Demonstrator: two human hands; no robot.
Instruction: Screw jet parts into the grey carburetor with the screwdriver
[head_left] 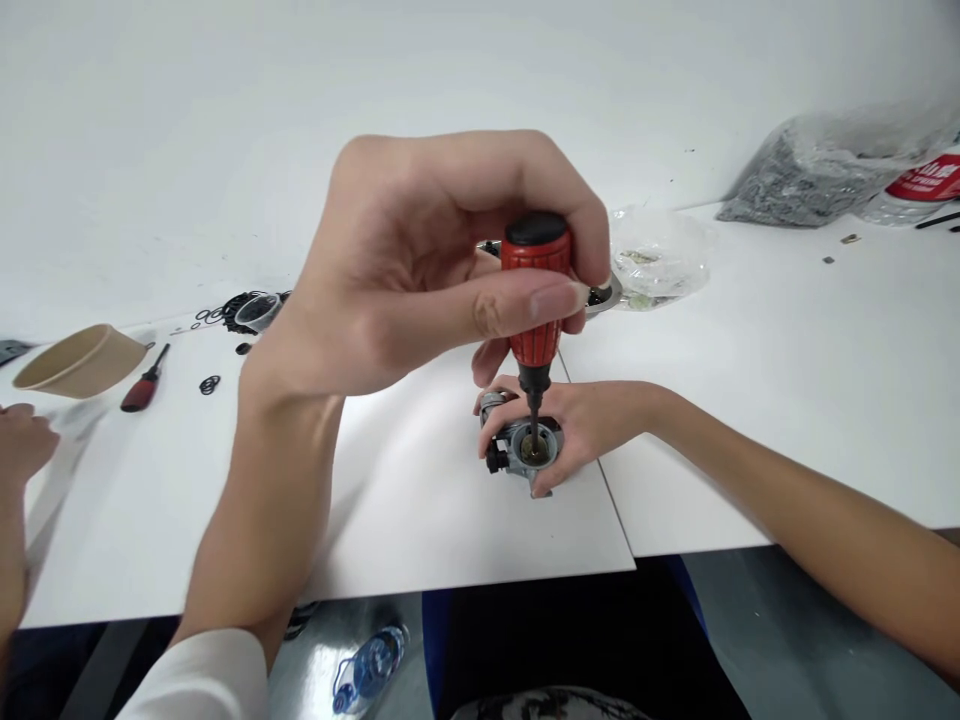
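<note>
My left hand (427, 270) is closed around the red handle of a screwdriver (537, 300) with a black cap. The screwdriver stands nearly upright, its shaft pointing down into the round opening of a grey metal carburetor (517, 448). Whether the tip meets a screw inside cannot be made out. My right hand (581, 425) grips the carburetor from the right and holds it on the white table (450, 540). A black knob shows on the carburetor's left side.
At the left lie a second screwdriver (146, 380), a beige bowl (82, 362) and black rubber rings (210, 384). Another person's hand (28, 440) rests at the far left. Behind are a metal tray (606, 300), a clear plastic bag (660, 255) and a bag of grey parts (802, 170).
</note>
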